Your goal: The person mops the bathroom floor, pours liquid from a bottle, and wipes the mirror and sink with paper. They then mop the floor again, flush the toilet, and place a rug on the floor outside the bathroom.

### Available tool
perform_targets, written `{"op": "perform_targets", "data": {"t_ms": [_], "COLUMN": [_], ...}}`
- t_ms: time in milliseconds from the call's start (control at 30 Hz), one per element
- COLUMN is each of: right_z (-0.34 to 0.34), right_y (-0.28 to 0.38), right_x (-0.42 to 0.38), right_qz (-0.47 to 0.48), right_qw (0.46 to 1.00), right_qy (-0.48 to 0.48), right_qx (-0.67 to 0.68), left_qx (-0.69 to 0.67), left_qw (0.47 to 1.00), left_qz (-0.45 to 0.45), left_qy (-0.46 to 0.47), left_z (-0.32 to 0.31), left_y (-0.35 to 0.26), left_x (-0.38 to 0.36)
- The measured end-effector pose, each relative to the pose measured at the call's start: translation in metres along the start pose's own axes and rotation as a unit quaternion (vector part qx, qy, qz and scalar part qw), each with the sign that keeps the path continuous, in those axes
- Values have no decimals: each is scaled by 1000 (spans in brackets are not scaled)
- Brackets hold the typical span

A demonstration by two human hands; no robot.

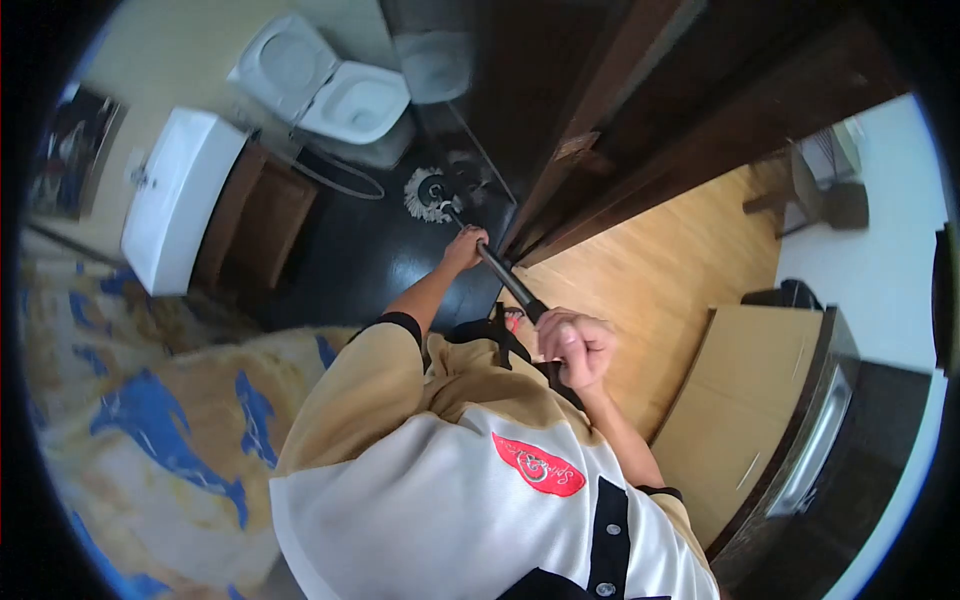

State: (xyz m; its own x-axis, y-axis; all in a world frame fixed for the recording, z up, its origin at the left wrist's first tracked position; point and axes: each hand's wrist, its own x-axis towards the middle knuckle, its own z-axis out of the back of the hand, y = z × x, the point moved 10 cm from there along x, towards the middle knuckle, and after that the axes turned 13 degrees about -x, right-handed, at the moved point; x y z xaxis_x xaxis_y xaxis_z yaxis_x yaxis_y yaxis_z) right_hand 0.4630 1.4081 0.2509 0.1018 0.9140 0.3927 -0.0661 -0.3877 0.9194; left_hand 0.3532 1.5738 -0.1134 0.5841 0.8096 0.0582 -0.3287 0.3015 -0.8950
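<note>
A mop (pixel 509 276) slants from my body down to the dark bathroom floor. Its round head with pale string fringe (pixel 422 200) lies on the floor near the toilet and the dark wall panel. My left hand (pixel 466 248) is wrapped round the pole lower down, nearer the mop head. Higher up, my right hand (pixel 577 346) closes round the top end of the handle, its thumb over the grip. Part of the pole's end is hidden behind that hand.
A toilet (pixel 356 102) with its lid up stands ahead, beside a white sink (pixel 180 195) on a brown cabinet. A dolphin-print curtain (pixel 150 450) hangs at left. A dark door frame (pixel 620 150) borders the wood floor (pixel 650 290). Kitchen cabinets (pixel 745 390) stand at right.
</note>
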Motion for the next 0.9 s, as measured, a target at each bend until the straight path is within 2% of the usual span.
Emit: {"op": "perform_targets", "data": {"t_ms": [67,100,200,333,433,533,600,667,700,800,900], "right_z": [5,15,44,75,110,157,184,187,185,178,180], "right_y": [1,2,-9,-28,-23,13,54,92,103,94,93], "right_x": [6,1,-22,-71,-106,-93,-74,-61,-60,-66,-71], "right_qz": [-13,-29,-77,-137,-144,-74,-7,63,98,65,33], "right_qw": [999,997,983,956,948,962,973,972,969,983,986], "right_qy": [27,48,132,225,252,238,213,217,219,171,158], "right_qx": [30,47,101,129,129,111,90,63,48,7,45], "left_qx": [12,22,42,70,106,85,59,31,12,-9,-23], "left_qw": [996,992,976,928,898,903,922,948,948,953,957], "left_qz": [17,76,132,266,321,346,309,93,93,94,96], "left_qy": [-87,-94,-167,-252,-280,-241,-224,-303,-303,-289,-272], "left_z": [3,-8,-23,-65,-114,-152,-194,-188,-185,-171,-179], "left_y": [0,6,-25,-43,-55,-99,-74,-125,-132,-140,-136], "left_x": [-14,-30,-94,-187,-231,-204,-173,-133,-114,-78,-89]}}
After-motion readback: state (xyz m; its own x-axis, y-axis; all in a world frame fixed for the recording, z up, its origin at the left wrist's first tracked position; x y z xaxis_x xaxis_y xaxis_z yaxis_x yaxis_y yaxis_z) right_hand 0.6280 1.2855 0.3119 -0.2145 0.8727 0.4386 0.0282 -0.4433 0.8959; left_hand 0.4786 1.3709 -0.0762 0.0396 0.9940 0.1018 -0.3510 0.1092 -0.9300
